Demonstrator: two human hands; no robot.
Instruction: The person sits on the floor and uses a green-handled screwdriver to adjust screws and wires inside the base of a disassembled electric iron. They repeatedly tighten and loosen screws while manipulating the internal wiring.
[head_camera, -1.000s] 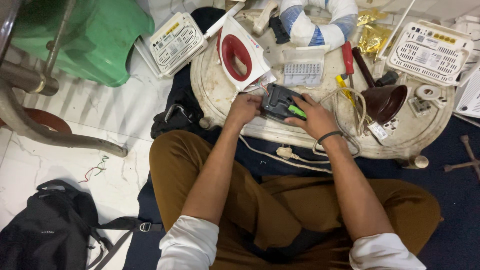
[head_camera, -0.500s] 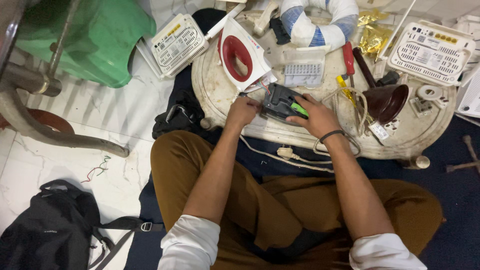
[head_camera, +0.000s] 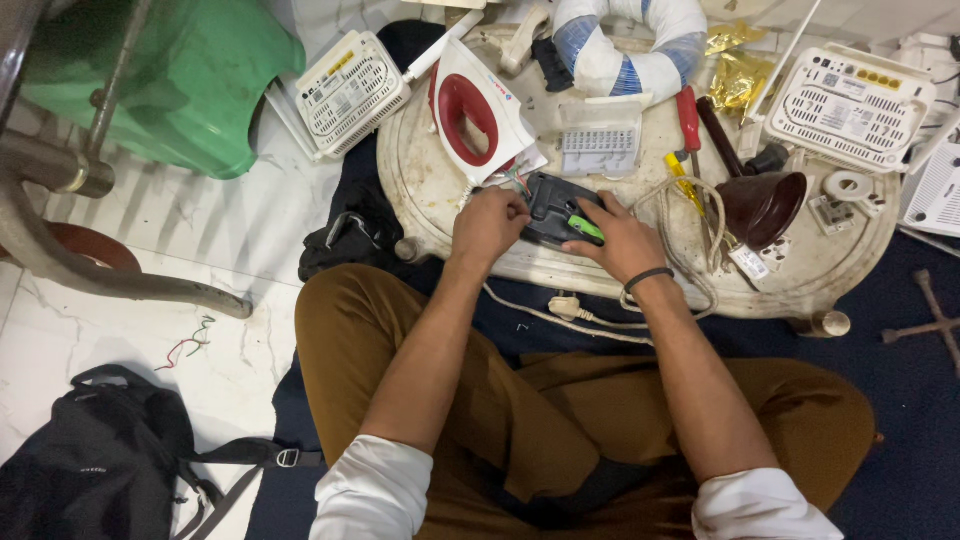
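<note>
Round table (head_camera: 440, 190): two hands, left hand (head_camera: 489, 225), right hand (head_camera: 621, 240), one dark device (head_camera: 556, 207).

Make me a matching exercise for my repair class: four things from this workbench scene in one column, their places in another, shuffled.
Things:
1. clothes iron
2. green stool
3. black backpack
4. dark funnel

Places:
A. on the floor, lower left, beside the knee
B. on the low table, just beyond the left hand
C. on the table, past the right hand
D. on the floor, upper left

Pairs: 1-B, 2-D, 3-A, 4-C
</note>
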